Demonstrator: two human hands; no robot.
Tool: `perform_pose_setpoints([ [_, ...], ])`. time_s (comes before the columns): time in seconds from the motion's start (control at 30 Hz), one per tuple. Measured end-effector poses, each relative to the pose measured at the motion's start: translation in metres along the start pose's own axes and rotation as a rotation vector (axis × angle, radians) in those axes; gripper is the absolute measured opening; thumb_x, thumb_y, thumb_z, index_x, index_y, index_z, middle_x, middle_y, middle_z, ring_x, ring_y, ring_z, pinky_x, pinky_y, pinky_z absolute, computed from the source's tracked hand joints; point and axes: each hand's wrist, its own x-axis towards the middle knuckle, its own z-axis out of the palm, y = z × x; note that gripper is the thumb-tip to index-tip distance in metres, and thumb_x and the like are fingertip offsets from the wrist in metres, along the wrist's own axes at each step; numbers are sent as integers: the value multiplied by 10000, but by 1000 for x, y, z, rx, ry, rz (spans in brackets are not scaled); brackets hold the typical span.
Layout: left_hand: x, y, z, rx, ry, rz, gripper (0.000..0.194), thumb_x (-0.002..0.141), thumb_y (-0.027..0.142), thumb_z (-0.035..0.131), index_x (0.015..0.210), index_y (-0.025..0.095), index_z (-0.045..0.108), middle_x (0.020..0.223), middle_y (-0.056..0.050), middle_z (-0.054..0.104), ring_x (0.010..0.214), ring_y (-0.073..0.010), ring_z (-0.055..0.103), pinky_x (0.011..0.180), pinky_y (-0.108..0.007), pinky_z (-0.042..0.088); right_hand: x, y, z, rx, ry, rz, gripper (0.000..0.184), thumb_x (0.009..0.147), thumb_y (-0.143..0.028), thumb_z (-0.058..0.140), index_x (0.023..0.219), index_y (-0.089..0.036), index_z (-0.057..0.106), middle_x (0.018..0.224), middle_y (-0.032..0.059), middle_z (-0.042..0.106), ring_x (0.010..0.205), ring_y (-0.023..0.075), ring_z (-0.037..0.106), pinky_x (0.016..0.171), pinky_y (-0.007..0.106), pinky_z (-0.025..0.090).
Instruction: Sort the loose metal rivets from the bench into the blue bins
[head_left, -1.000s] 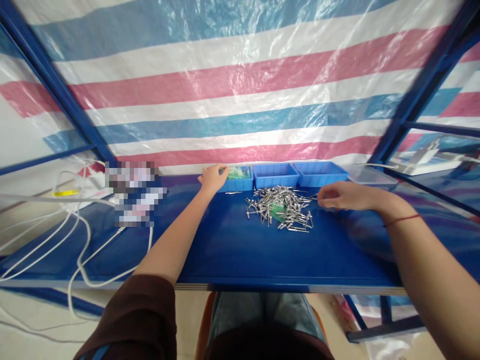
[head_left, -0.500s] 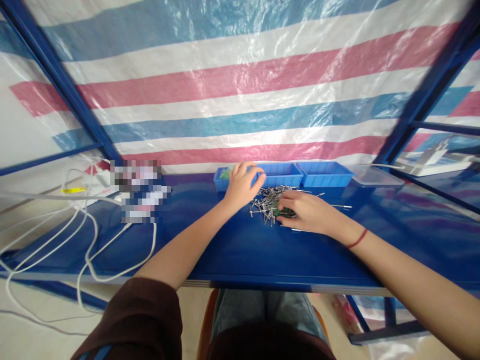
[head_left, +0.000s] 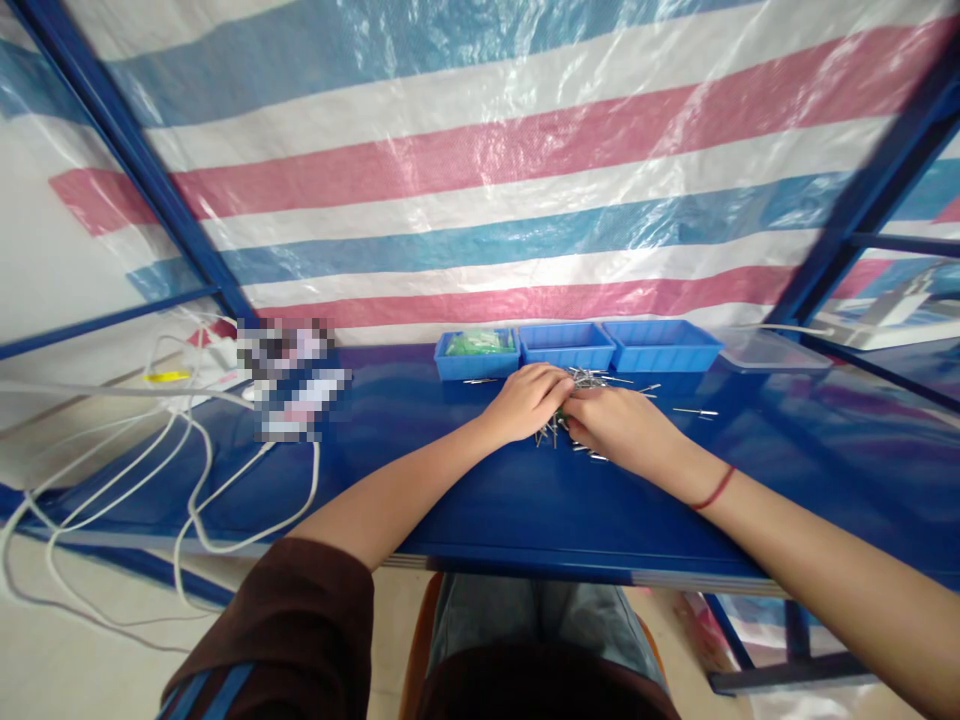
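Observation:
A pile of metal blind rivets (head_left: 589, 378) lies on the blue table, and both my hands are over it with their fingertips meeting. My left hand (head_left: 529, 398) has its fingers bent and pressed together, and what they grip, if anything, is hidden. Closed beside it, my right hand (head_left: 619, 420) pinches a small green thing (head_left: 561, 416), mostly covered by the fingers and too small to make out. Several rivets stick out below the hands. One loose rivet (head_left: 697, 411) lies to the right, and another (head_left: 480, 381) is in front of the left bin.
Three blue bins stand in a row at the back: the left bin (head_left: 478, 368) holds green-and-clear plastic bags, beside a middle bin (head_left: 568, 357) and a right bin (head_left: 667, 358). A clear plastic lid (head_left: 776, 350) lies farther right. White cables (head_left: 191, 470) trail over the left side.
My left hand has moved right and down from in front of the left bin to the pile, meeting my right hand. The bagged contents of the left bin are now uncovered.

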Motion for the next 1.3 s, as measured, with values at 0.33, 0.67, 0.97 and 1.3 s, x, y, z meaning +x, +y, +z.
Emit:
perform_pose_setpoints([
  [0.33,-1,-1,1,-39,3,-19,410,974,369,253,988,169,610,1044,-73,661,1048,-173,570,989,-343,403,1,3,2,28,0,12,234,873,-203,477,995,-160,673,1004,118,666,846,222,661,662,288,479],
  [0.67,0,-3,3,-56,-7,-29,425,975,386,244,1008,164,605,1047,-76,660,1060,-172,567,999,-352,397,8,-3,1,-100,13,-58,248,878,-125,442,890,-96,688,900,147,685,820,244,657,729,340,467],
  [0.97,-1,-3,2,-95,-22,-55,466,977,402,218,1019,159,613,1057,-70,665,1070,-166,568,991,-330,396,7,11,12,11,82,-36,204,869,-219,513,955,-137,679,919,101,679,849,233,649,695,307,470],
  [1.3,-1,-2,2,-112,-21,-57,449,977,390,231,1053,147,601,1090,-75,661,1083,-164,566,1003,-325,393,9,11,13,-38,116,-60,209,865,-233,528,968,-117,669,928,126,684,891,252,626,774,338,453],
])
